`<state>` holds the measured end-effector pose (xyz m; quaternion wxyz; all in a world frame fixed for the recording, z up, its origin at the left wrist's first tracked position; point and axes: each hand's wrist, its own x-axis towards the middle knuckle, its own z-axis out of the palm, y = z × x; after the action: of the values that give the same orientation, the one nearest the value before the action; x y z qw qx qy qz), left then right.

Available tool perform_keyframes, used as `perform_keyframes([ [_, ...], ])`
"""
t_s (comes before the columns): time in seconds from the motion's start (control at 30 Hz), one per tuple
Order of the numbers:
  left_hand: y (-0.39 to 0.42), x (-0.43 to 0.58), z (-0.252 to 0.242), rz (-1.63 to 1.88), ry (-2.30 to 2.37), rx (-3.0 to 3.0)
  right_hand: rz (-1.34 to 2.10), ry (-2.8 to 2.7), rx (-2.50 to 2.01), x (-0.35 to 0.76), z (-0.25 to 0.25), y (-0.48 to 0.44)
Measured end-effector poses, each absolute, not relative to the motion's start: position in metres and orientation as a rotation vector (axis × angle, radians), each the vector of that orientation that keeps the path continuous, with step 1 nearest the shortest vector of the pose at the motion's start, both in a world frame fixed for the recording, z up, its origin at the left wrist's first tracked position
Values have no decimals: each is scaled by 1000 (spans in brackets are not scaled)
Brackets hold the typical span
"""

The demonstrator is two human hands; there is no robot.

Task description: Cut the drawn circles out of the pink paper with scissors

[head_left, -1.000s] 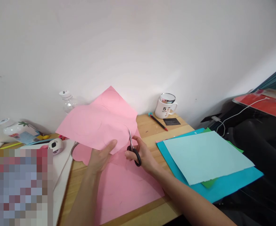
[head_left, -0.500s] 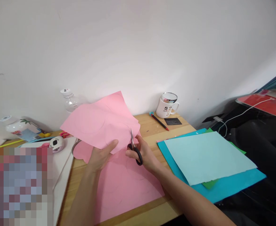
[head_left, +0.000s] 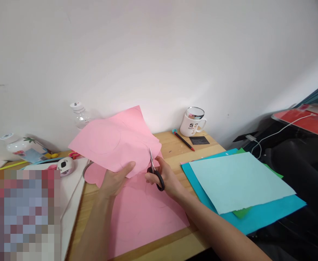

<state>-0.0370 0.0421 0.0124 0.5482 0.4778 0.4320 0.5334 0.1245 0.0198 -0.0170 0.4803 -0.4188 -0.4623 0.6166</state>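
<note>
My left hand (head_left: 117,179) grips the lower edge of a raised sheet of pink paper (head_left: 107,139), thumb on top and the other fingers hidden beneath. Faint curved pencil lines run across that sheet. In my right hand (head_left: 166,177) is a pair of scissors (head_left: 160,180) with black handles, its blades pointing up and away over the sheet's right part. Below both hands a second pink sheet (head_left: 150,224), also marked with curves, lies flat on the wooden table (head_left: 172,244). A rounded pink paper piece (head_left: 95,174) rests left of my left hand.
Light blue paper (head_left: 243,181) tops blue (head_left: 267,214) and green sheets at the right. Behind stand a white mug (head_left: 190,125), a black-and-red pencil (head_left: 184,140) and a dark card (head_left: 199,140). Plastic bottles (head_left: 81,117) and a white correction-tape-like object (head_left: 66,166) are at the left.
The scissor blades have tipped slightly left along the raised pink sheet. My left hand and the sheet have shifted very slightly left.
</note>
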Motion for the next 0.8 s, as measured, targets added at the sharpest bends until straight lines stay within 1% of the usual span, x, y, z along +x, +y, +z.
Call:
perform_keyframes([
  [0.23,42,-38,15,1244,1028,1145,1517,-1111,-1057,125,-16,19],
  [0.5,40,-37,18,1311,1106,1154,1529,-1134,-1056,125,-14,19],
  [0.73,39,-41,18,1280,1125,1174,1539,-1128,-1043,123,-11,19],
  [0.8,39,-43,16,1212,1105,1181,1550,-1117,-992,124,-9,19],
])
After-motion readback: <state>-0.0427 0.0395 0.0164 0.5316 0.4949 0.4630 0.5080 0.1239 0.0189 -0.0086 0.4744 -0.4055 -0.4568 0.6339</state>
